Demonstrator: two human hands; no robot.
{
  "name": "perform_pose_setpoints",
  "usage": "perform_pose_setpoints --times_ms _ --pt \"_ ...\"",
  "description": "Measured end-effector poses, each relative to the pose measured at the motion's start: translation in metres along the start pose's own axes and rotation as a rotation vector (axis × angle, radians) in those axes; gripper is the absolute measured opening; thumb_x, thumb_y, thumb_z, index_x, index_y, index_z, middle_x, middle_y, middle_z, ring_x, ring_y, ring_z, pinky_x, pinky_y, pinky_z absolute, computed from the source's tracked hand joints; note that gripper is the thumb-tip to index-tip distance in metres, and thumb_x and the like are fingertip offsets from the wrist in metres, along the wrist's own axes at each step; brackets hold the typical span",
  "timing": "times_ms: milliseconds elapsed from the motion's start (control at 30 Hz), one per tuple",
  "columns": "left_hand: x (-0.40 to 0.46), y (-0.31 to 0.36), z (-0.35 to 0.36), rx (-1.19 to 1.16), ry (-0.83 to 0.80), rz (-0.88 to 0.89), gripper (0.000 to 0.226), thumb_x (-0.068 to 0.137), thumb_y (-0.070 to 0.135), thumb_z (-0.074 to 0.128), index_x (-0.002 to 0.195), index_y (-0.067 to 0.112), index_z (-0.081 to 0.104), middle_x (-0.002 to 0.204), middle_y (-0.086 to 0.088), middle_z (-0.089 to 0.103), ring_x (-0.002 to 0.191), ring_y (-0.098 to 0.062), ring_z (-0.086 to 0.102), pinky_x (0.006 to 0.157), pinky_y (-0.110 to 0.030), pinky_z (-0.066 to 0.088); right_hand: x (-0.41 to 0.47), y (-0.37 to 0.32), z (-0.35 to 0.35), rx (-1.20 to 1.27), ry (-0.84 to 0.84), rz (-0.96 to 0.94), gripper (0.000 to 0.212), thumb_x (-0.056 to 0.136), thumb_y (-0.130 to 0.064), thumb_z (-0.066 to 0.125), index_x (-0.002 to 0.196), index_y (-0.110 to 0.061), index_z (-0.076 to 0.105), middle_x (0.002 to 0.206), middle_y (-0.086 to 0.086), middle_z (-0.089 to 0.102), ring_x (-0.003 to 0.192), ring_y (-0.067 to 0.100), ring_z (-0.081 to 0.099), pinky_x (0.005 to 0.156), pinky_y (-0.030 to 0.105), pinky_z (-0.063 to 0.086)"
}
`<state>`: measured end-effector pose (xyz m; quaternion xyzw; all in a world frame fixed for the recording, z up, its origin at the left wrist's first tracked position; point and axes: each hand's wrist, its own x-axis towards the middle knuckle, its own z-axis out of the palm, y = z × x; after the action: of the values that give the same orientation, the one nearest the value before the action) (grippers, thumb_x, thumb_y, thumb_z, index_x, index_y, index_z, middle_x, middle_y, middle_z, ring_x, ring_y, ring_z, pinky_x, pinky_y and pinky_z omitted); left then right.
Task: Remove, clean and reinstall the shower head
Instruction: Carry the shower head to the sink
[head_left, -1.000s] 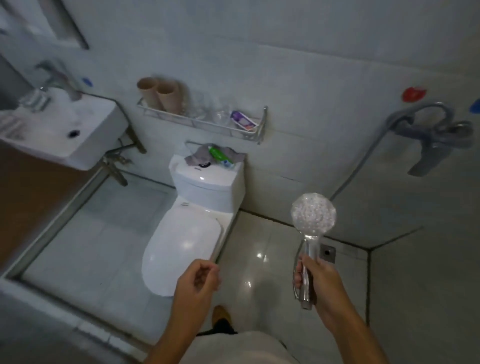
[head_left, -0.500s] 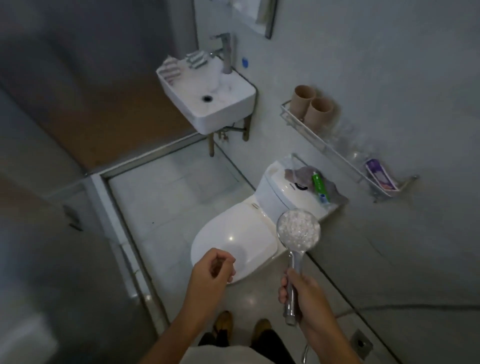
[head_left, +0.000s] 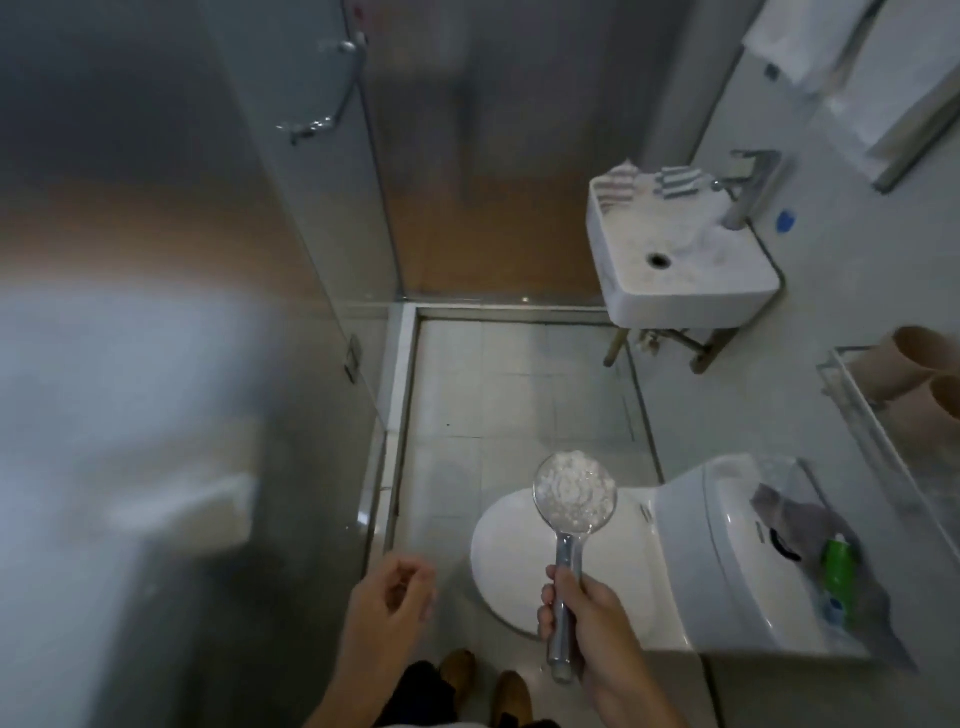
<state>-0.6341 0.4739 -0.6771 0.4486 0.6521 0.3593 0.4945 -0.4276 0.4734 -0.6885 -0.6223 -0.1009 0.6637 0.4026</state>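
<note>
Because its hose end is free at the bottom of the handle, the shower head (head_left: 574, 496) looks already detached, and it is held upright with its round, white-speckled spray face turned up toward the camera, probably so the nozzles can be inspected or carried to water. The right hand (head_left: 597, 631) is wrapped around the lower part of the chrome handle, fingers curled in front and the thumb side behind, so the round face stands well above the fist and the handle's open end pokes out just below it. The left hand (head_left: 387, 605) is held beside it, apart from the shower head, with fingers loosely curled toward the palm; whether it holds some small part cannot be made out. Directly behind the shower head is the closed lid of a white toilet (head_left: 675, 561), whose tank top carries a grey cloth (head_left: 800, 519) and a green tube (head_left: 837, 569). Farther off, a small white sink (head_left: 685, 260) is mounted on the right wall, a likely place for rinsing. A frosted glass shower door (head_left: 311, 234) fills the left side.
</note>
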Motion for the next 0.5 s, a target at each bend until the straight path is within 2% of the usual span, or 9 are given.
perform_pose_setpoints --times_ms 167,300,500 --pt "-0.017 -0.027 -0.015 -0.108 0.145 -0.107 0.011 0.087 -0.005 0.059 0.078 -0.002 0.063 0.059 -0.013 0.065 0.048 -0.013 0.057 0.047 -0.018 0.048 0.030 0.000 0.021 -0.111 -0.072 0.070 0.020 0.102 -0.017 0.048 0.097 -0.001 0.059 0.063 0.007 0.057 0.057 0.020 0.052 0.056 0.033 0.043" --pt "-0.009 -0.039 -0.031 -0.192 0.231 -0.181 0.012 0.088 -0.006 0.058 0.078 -0.003 0.063 0.055 -0.015 0.064 0.045 -0.015 0.054 0.045 -0.022 0.048 0.054 -0.004 0.040 -0.151 -0.110 0.090 0.020 0.100 -0.015 0.049 0.096 0.003 0.057 0.060 0.008 0.056 0.050 0.022 0.050 0.053 0.033 0.042" --pt "0.046 -0.021 -0.071 -0.179 0.300 -0.116 0.017 0.090 -0.006 0.054 0.076 -0.003 0.064 0.056 -0.013 0.064 0.044 -0.012 0.054 0.046 -0.020 0.048 0.086 -0.025 0.095 -0.159 -0.119 0.065 0.022 0.102 -0.015 0.046 0.088 -0.002 0.057 0.056 0.005 0.057 0.052 0.020 0.051 0.057 0.034 0.041"
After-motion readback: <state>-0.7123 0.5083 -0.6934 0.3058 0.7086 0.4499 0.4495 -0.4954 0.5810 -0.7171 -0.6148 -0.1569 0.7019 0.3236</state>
